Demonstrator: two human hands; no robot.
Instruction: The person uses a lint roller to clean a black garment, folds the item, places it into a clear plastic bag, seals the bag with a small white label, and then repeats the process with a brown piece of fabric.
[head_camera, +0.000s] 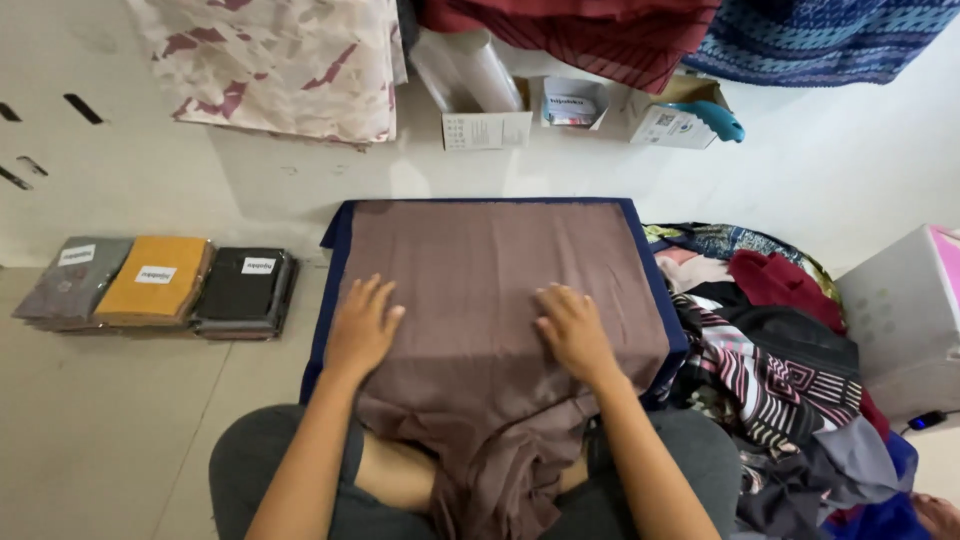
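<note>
There are two hands: the left hand (362, 328) and the right hand (574, 330). Both lie flat on one brown cloth (495, 280). Under it is one dark blue board (332, 290).

On the floor (90, 420) sit three packs of folded cloth in a row: one grey pack (72, 282), one yellow pack (155, 280) and one black pack (245, 290).

By the wall stand three small boxes: one white box (487, 128), one little open box (572, 103) and one box with a blue handle on it (680, 122).

There is one big pile of mixed clothes (770, 360) and one white bin (900, 320). Three cloths hang at the top: one with pink blotches (280, 60), one red (580, 35) and one blue (820, 35).
</note>
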